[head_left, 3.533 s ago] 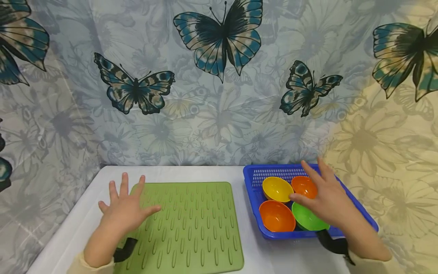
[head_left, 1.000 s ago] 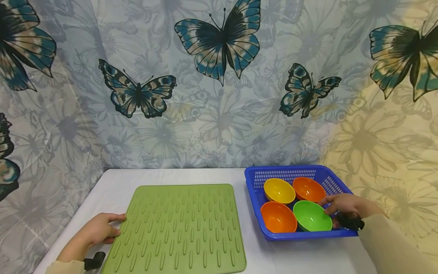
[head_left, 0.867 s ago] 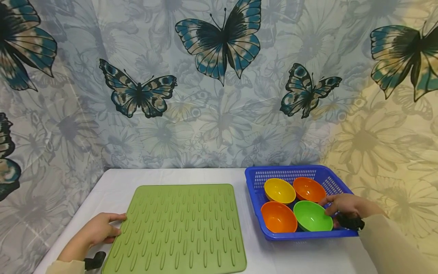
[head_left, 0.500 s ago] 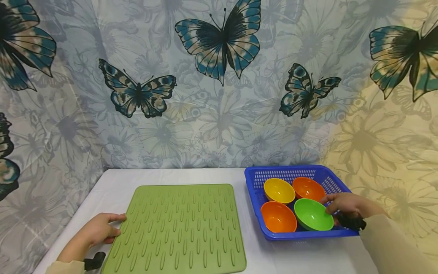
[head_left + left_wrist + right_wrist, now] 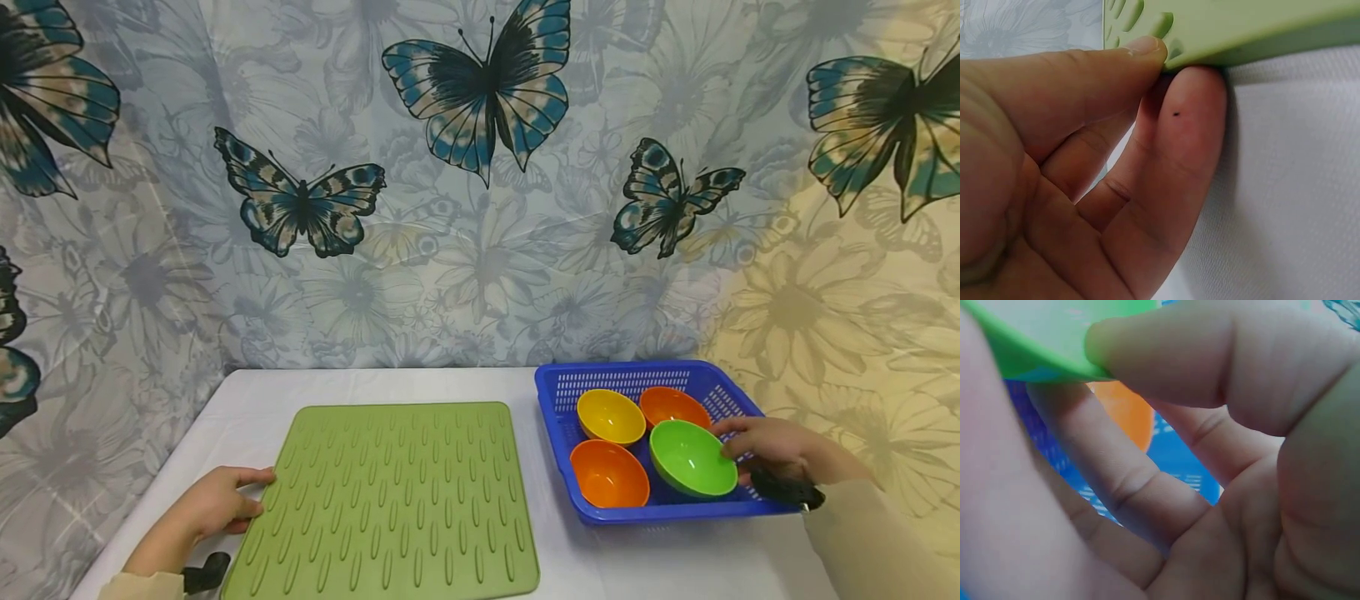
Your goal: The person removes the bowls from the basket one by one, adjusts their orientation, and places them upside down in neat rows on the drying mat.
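Note:
My right hand (image 5: 783,450) pinches the right rim of a green bowl (image 5: 692,458), thumb inside and fingers under the outer wall, as the right wrist view shows on the bowl's edge (image 5: 1054,344). The bowl is raised and tilted a little inside the blue basket (image 5: 558,467). Around it sit a yellow bowl (image 5: 611,417), an orange bowl (image 5: 609,473) at the front and another orange bowl (image 5: 673,405) at the back. My left hand (image 5: 213,508) pinches the left edge of a green ridged mat (image 5: 397,492), thumb on top and fingertips beneath its edge (image 5: 1210,37).
A white cloth (image 5: 390,383) covers the table, with the mat at left and the basket at right. Behind hangs a butterfly-patterned fabric backdrop (image 5: 480,275). Each wrist wears a black strap (image 5: 206,573).
From hovering open above mat and basket, both hands came down to grip the mat edge and green bowl. Over the last half second the green bowl rose slightly and shifted right.

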